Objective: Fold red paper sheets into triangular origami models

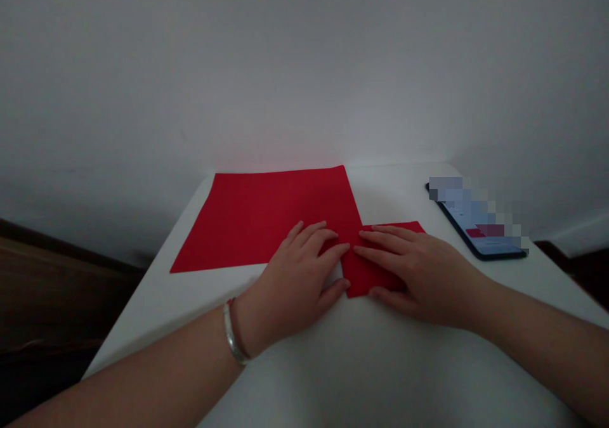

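Observation:
A large red sheet of paper (257,215) lies flat on the white table. Partly over or beside its right corner is a smaller red piece of paper (361,276); whether it is folded I cannot tell. My left hand (304,269), a silver bangle at its wrist, rests with fingers spread across the large sheet's near right part, thumb and forefinger at the smaller piece's left edge. Palm down, my right hand (409,269) lies on the smaller piece with its fingers stretched out, covering much of it. The fingertips of both hands almost meet.
A smartphone (480,225) with its screen lit lies at the right of the white table (304,377). Behind the table's far edge stands a pale wall (304,66). Brown wooden furniture (57,282) is at the left, beyond the table edge.

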